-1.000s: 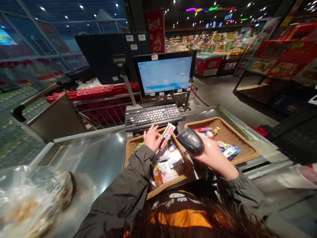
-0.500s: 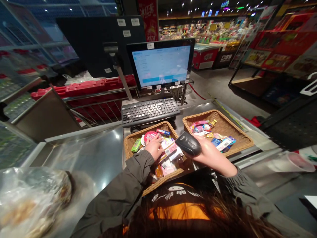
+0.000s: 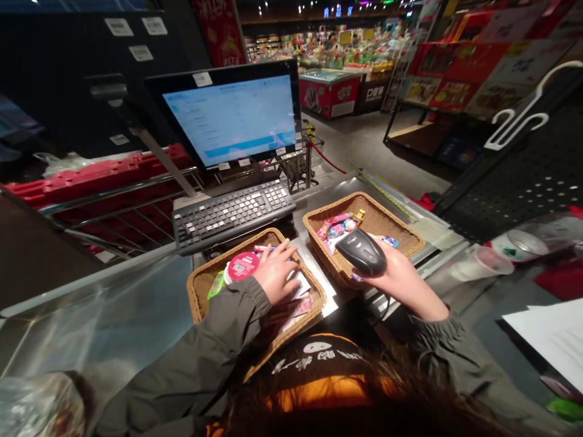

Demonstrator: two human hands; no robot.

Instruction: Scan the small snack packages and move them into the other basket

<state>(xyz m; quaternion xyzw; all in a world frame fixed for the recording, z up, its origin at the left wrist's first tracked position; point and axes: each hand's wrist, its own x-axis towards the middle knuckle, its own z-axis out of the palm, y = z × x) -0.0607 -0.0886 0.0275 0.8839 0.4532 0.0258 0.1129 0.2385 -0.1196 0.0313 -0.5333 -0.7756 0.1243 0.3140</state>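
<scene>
I'm watching the left hand (image 3: 276,273) lying palm down with its fingers spread, pressing on small packets in the near wicker basket (image 3: 197,297). I can't tell whether it's pinching anything thin beneath it. The fingers are reaching towards the basket's far right corner, beside a flat white packet (image 3: 300,285). Near the far edge of the same basket, a round red-and-white tub (image 3: 241,267) is sitting just left of the hand, with a small green packet (image 3: 215,285) lying against the left rim.

The right hand (image 3: 398,282) is closed around a black handheld barcode scanner (image 3: 362,252), raising it above the near corner of a second wicker basket (image 3: 382,209). I'm seeing pink and blue packets (image 3: 337,227) gathered towards that basket's left side.

Both baskets are standing on the far end of a stainless steel checkout counter (image 3: 104,309), just in front of a black keyboard (image 3: 232,212) and a lit monitor (image 3: 228,115).

I'm judging the packets to be light, thin and slick, so they're likely sliding over one another; I'd take each by a flat edge or corner. The tub is looking stiffer and is best held by its rim. The scanner is looking light but smooth, so I'd keep a full wrap around its body.
</scene>
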